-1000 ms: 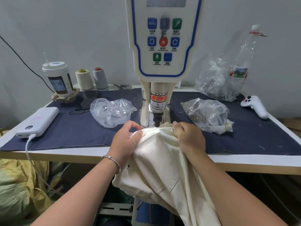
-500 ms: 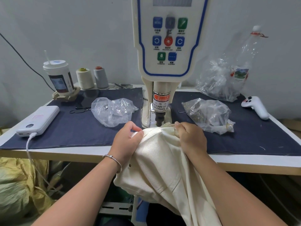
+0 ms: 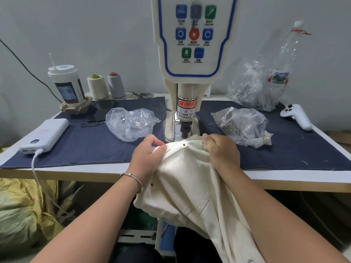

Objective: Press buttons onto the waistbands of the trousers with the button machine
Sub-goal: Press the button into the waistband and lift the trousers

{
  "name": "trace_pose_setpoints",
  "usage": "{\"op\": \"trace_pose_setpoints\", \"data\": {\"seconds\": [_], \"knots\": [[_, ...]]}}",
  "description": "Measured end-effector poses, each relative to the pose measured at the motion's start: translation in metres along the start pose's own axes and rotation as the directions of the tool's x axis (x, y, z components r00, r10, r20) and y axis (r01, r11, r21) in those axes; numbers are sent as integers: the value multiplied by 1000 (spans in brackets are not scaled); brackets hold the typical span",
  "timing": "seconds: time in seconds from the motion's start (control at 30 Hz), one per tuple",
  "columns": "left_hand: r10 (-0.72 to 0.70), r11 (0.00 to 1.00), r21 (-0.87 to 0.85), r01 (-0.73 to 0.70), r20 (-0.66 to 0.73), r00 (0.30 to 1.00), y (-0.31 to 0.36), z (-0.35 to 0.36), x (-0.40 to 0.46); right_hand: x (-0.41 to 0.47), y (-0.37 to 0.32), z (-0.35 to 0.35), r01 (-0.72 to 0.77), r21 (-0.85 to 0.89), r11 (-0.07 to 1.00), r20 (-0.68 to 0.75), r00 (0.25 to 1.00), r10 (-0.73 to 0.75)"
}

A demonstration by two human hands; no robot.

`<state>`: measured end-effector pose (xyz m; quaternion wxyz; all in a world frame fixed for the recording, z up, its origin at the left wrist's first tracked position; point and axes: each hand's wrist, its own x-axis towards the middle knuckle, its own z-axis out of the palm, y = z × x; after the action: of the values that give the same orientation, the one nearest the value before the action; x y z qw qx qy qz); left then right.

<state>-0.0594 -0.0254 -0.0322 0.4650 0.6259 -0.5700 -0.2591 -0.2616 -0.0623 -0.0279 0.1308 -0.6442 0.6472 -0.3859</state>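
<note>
Cream trousers point(image 3: 188, 188) hang from the table's front edge, their waistband stretched just in front of the button machine point(image 3: 187, 76). My left hand point(image 3: 147, 157) pinches the waistband on its left side. My right hand point(image 3: 223, 151) grips the bunched waistband on the right. Between the two hands a small brown button point(image 3: 183, 144) shows on the lit waistband, slightly in front of the machine's dark punch point(image 3: 185, 129). Another small dark stud point(image 3: 151, 184) sits lower on the cloth.
A navy mat point(image 3: 85, 143) covers the table. On it lie a clear bag point(image 3: 131, 122) left of the machine and another bag point(image 3: 243, 126) of small parts on the right. A power bank point(image 3: 44, 135), cup point(image 3: 66, 86), thread cones point(image 3: 105, 87) and white controller point(image 3: 297, 116) stand around.
The waistband has slid a little toward me from under the punch, and a brown button now shows on it. Both hands keep their hold.
</note>
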Motion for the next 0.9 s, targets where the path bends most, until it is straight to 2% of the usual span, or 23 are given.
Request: {"op": "trace_pose_setpoints", "data": {"seconds": [0.23, 0.3, 0.37, 0.43, 0.47, 0.5, 0.57, 0.63, 0.7, 0.8, 0.87, 0.9], "knots": [[-24, 997, -79, 27, 35, 999, 2, 0, -1, -1, -4, -5, -47, 16, 999, 33, 998, 46], [5, 994, -114, -2, 30, 1000, 8, -1, -4, 0, -12, -13, -43, 96, 994, 54, 998, 38], [62, 988, -138, -65, -27, 998, 16, -4, -7, 1, -26, -28, -16, 256, 967, 50, 999, 3], [106, 981, -152, -120, -96, 990, 24, -7, -9, 5, -39, -44, -145, 412, 900, 118, 987, 105], [110, 979, -158, -126, -103, 989, 27, -8, -11, 6, -43, -53, -286, 465, 838, 226, 953, 200], [94, 981, -159, -107, -90, 991, 29, -8, -13, 5, -44, -61, -433, 480, 763, 371, 888, 271], [24, 991, -130, -27, -27, 999, 28, -9, -19, -4, -45, -75, -632, 374, 678, 624, 713, 320], [-19, 993, -117, 24, 43, 999, 24, -11, -29, -15, -43, -83, -679, 270, 683, 732, 605, 312], [-37, 984, -172, 53, 99, 994, 21, -15, -40, -25, -43, -88, -693, 325, 644, 776, 584, 238], [-69, 937, -315, 151, 257, 964, 20, -26, -54, -35, -51, -100, -670, 474, 572, 791, 609, 57], [-111, 904, -335, 266, 417, 902, 27, -38, -59, -44, -62, -109, -588, 513, 626, 782, 620, -58], [-109, 898, -321, 300, 499, 860, 33, -45, -60, -49, -68, -112, -511, 498, 701, 772, 629, -90]]}}
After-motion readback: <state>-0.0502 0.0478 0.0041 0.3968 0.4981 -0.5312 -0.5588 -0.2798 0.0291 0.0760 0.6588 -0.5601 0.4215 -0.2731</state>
